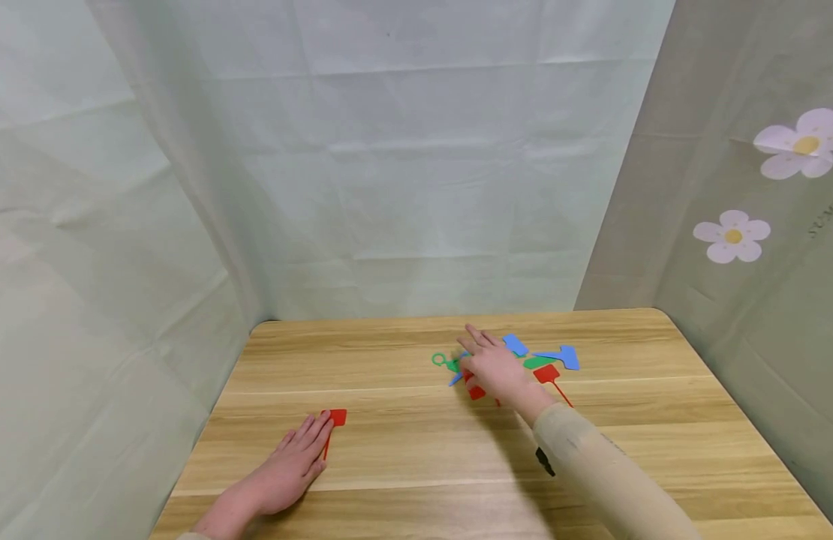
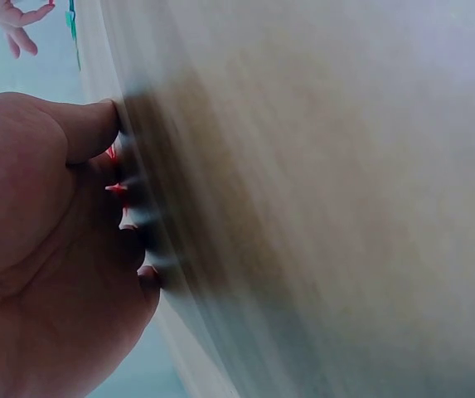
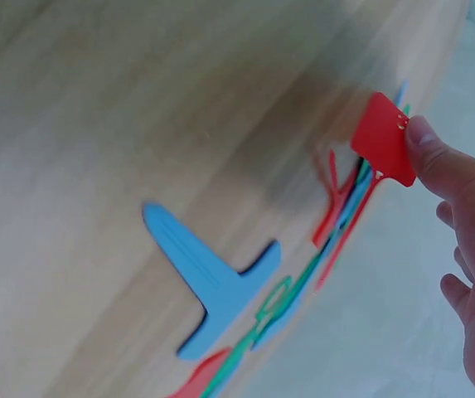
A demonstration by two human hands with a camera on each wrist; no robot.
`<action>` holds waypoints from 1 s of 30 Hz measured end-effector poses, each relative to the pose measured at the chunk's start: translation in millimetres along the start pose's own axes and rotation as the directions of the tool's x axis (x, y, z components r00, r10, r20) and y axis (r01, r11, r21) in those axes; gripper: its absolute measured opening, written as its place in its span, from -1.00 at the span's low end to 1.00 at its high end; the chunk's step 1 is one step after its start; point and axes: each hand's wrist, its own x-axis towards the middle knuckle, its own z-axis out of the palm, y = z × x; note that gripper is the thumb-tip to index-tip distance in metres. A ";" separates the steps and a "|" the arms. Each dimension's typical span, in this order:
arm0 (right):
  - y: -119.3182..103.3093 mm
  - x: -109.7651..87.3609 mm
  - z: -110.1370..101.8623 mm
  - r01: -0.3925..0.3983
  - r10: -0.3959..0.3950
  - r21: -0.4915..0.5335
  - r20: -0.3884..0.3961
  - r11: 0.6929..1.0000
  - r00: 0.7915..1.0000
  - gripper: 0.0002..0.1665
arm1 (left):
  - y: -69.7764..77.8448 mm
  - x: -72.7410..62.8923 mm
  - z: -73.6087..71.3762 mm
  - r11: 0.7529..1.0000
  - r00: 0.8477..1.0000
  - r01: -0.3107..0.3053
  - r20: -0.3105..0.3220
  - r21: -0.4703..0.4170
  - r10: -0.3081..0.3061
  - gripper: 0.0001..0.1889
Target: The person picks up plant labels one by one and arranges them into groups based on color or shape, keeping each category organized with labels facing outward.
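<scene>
On the left side of the wooden table, my left hand point(image 1: 291, 465) lies with straight fingers, fingertips touching a flat red tag point(image 1: 338, 417) with a thin tail. My right hand point(image 1: 494, 367) is over a loose group of tags farther back. Between its thumb and fingers it pinches another red tag point(image 3: 384, 141) with a thin stem, raised off the table. Around it lie blue T-shaped plant labels point(image 1: 569, 357), a green tag with a ring end point(image 1: 440, 360), a green label point(image 1: 539, 362) and a red tag point(image 1: 546, 373). My right hand partly covers this group.
The wooden table point(image 1: 389, 480) meets pale cloth walls point(image 1: 423, 187) at its back and sides. Flowers are printed on the right cloth point(image 1: 761, 315). A small black item point(image 1: 545, 461) shows under the right sleeve.
</scene>
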 end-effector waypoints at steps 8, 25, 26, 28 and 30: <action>3.2 -4.3 -20.0 0.022 -0.022 0.072 -0.002 0.997 1.000 -0.80 | -1.7 -1.0 0.5 1.000 1.000 -0.002 0.003 0.006 0.002 -0.32; 14.3 -7.5 -53.6 -0.115 0.117 0.250 0.009 0.961 0.993 -0.80 | -1.4 -2.7 0.2 1.000 1.000 0.009 0.003 0.018 -0.009 -0.32; 15.9 -8.1 -54.5 -0.132 0.134 0.268 0.010 0.954 0.991 -0.81 | -1.5 -2.9 0.5 1.000 1.000 0.011 0.003 0.017 -0.011 -0.32; 18.8 -9.2 -56.9 -0.162 0.166 0.295 0.011 0.942 0.986 -0.84 | -1.8 -3.1 1.1 1.000 1.000 0.012 0.004 0.016 -0.012 -0.32; 20.3 -10.4 -59.6 -0.186 0.193 0.312 0.010 0.931 0.981 -0.84 | -2.0 -3.4 1.7 1.000 1.000 0.013 0.004 0.016 -0.013 -0.32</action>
